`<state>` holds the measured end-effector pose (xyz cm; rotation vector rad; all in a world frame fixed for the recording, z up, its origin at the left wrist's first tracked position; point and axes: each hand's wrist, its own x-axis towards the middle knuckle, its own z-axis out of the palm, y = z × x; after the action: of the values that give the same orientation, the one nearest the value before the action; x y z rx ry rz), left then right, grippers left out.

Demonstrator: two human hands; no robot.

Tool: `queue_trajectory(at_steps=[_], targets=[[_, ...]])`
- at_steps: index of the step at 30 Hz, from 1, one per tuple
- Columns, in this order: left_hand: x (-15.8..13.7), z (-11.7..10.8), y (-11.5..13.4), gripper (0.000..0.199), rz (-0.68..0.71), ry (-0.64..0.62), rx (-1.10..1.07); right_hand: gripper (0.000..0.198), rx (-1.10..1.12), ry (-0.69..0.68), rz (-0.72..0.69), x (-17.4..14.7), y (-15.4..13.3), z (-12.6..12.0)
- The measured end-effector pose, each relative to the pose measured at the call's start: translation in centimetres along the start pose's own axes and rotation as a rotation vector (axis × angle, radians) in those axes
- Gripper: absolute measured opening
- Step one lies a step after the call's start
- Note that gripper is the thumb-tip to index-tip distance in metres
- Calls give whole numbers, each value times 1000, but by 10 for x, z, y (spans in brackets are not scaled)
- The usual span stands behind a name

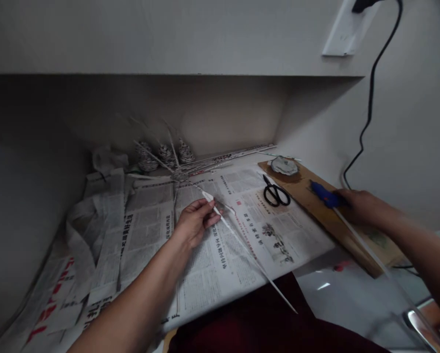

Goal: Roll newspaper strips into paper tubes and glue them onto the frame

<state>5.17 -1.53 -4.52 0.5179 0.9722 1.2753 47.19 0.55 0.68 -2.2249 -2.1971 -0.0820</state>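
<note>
My left hand [197,220] pinches a thin rolled paper stick [252,254] near its flattened upper end, above the newspaper. The stick slants down to the right, past the table's front edge. My right hand [363,210] is closed around a blue hot glue gun [325,195], whose nozzle points left over a brown board [315,206]. A long, pale glue stick [363,242] trails from the gun's rear. Black-handled scissors [274,193] lie between the hands. Beyond my left hand, a bundle of paper sticks [179,174] crosses and spreads out.
Newspaper sheets [238,274] cover the table, with folded paper strips [109,235] at left. Several small woven paper cones [166,154] stand at the back. A grey, crusted round piece [285,166] rests on the board. A black cord [370,98] hangs from a wall socket [340,37].
</note>
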Motion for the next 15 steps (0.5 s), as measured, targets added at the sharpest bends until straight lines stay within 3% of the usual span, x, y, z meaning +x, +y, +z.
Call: queue_trajectory(at_steps=[9,13,15], targets=[[3,-1,0,20,5,-32,-10,43,159,-2,-47,3,27,13],[1,0,0,19,21,-34,-4,26,519,73,113,-1,22,-4],[0,1,1,18,30,-35,-16,17,779,42,219,-5,13,-16]])
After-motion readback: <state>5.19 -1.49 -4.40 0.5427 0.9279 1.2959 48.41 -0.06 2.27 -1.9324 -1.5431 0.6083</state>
